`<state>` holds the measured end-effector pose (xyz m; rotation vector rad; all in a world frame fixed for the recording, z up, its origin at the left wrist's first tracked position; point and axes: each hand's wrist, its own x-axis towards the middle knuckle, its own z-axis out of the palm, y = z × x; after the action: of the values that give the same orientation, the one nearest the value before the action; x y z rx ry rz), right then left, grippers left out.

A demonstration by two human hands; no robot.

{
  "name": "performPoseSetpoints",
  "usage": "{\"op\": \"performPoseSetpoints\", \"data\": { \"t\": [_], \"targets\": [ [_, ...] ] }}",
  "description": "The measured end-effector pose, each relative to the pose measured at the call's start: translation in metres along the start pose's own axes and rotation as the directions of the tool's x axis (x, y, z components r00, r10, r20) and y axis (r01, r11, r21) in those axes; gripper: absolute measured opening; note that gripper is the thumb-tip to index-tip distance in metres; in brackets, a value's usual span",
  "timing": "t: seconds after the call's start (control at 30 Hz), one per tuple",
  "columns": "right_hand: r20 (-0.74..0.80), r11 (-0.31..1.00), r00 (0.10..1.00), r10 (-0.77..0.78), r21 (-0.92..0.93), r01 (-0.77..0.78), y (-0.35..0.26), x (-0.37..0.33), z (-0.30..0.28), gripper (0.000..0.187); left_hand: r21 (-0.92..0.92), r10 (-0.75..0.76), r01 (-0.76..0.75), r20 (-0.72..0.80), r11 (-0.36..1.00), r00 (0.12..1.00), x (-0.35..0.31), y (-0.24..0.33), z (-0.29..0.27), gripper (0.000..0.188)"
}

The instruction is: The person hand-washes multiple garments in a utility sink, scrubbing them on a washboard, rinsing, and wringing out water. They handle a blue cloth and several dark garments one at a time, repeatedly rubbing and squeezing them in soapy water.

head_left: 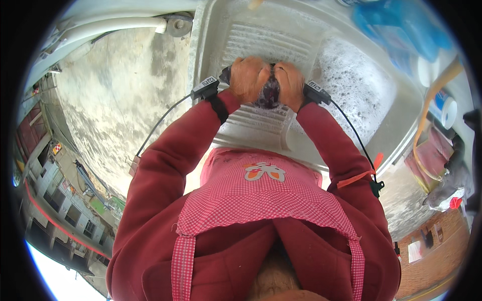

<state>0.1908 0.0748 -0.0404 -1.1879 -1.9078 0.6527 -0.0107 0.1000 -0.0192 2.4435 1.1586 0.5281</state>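
Observation:
A dark, wet piece of cloth (269, 95) with a little foam on it is bunched between my two hands over the ribbed washboard (266, 47) of a pale laundry sink. My left hand (248, 79) is closed round its left part, and a dark end sticks out past the wrist. Close beside it, my right hand (289, 83) grips the other part with the fingers curled under. Most fingertips are hidden behind the knuckles and the cloth.
Right of the washboard, the basin holds foamy water (351, 90). A blue plastic jug (401, 30) stands at the far right, with a white and blue tub (444, 109) nearer. A tan hose (424, 120) hangs over the right side. A white pipe (115, 24) runs at the far left.

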Motion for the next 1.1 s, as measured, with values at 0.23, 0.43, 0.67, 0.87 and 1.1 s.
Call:
{"op": "performPoseSetpoints", "data": {
  "t": [0.23,0.43,0.67,0.87,1.1],
  "targets": [
    [0.079,0.774,0.773,0.629,0.029,-0.632,0.007,0.011,-0.001,0.038,-0.043,-0.404,0.421,0.214,0.906,0.890,0.031,0.007,0.002,0.038],
    [0.266,0.485,0.630,0.730,0.448,-0.751,-0.017,0.005,-0.066,0.058,-0.659,-0.260,0.478,0.406,0.581,0.876,-0.010,-0.003,-0.064,0.039],
    [0.417,0.488,0.604,0.679,0.358,-0.796,-0.055,-0.075,-0.129,0.044,-0.411,-0.158,0.211,0.158,0.887,0.975,-0.043,0.040,-0.062,0.034],
    [-0.149,0.288,0.269,0.951,0.740,-0.608,-0.019,-0.168,-0.233,0.029,-0.647,-0.290,0.246,0.039,0.722,0.956,0.022,0.075,-0.050,0.035],
    [-0.200,0.440,0.533,0.822,-0.373,-0.817,0.049,-0.255,-0.273,0.044,-0.201,0.118,-0.102,0.066,0.974,0.991,0.103,0.124,0.051,0.031]
  ]
}}
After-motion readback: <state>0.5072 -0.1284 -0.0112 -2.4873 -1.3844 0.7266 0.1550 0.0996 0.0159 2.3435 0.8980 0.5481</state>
